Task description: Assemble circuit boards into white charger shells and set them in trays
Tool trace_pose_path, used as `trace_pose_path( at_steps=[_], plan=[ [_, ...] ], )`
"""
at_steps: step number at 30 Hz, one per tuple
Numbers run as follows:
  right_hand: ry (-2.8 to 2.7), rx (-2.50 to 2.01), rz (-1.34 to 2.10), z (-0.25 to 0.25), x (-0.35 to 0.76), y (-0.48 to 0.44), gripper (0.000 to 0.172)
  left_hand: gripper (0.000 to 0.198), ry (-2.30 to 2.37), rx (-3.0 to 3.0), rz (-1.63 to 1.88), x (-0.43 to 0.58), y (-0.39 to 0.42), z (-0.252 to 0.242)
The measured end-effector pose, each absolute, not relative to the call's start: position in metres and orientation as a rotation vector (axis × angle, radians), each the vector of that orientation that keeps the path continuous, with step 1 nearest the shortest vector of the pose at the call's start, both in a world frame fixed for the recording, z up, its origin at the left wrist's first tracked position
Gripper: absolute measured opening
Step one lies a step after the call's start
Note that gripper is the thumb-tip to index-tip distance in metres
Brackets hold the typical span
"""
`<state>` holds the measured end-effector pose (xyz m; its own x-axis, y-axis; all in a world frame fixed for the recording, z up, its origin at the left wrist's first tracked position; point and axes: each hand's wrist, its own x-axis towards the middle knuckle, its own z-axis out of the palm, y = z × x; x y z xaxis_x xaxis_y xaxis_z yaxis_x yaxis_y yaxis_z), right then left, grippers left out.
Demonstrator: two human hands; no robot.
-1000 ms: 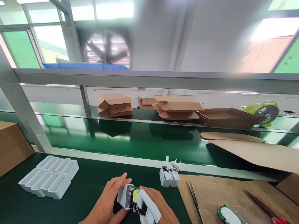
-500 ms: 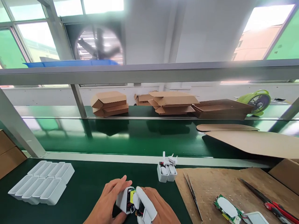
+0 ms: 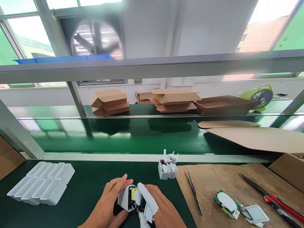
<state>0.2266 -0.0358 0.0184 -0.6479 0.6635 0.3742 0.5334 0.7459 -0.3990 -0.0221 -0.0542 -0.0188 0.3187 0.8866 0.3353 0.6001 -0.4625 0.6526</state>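
Note:
My left hand (image 3: 108, 204) is wrapped around a small white plastic housing (image 3: 125, 198) at the near edge of the green mat. Inside the housing's open end sits a circuit board (image 3: 133, 198) with a yellow part and red wires. My right hand (image 3: 159, 209), with white finger cots on its thumb and forefinger, pinches the board at that opening. Both hands are closed on the assembly. Just beyond them stand two white housings (image 3: 167, 169) with plug parts sticking up.
Several empty white housings (image 3: 40, 183) lie in rows at the left. On the brown board (image 3: 213, 182) at the right are tweezers (image 3: 193, 191), a loose circuit board with a white pad (image 3: 226, 202), a small white part (image 3: 255, 213) and red-handled cutters (image 3: 273, 199). Cardboard boxes (image 3: 174, 99) stand beyond the conveyor.
The view has tilted down and shifted, showing more of the brown board at the right. My hands stay on the housing, with the right fingers still working at the board.

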Motion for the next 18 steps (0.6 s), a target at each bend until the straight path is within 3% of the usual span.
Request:
trace_pose_path(
  at_steps=[12,18],
  plan=[
    [-2.319,-0.786,0.227,0.036,0.220,-0.041,0.087,0.088,1.313,2.261,0.975,-0.024,-0.055,-0.016],
    [-2.342,-0.771,0.331,0.027,0.219,-0.041,0.088,0.094,1.269,2.249,0.985,-0.022,-0.056,-0.015]
  ],
)
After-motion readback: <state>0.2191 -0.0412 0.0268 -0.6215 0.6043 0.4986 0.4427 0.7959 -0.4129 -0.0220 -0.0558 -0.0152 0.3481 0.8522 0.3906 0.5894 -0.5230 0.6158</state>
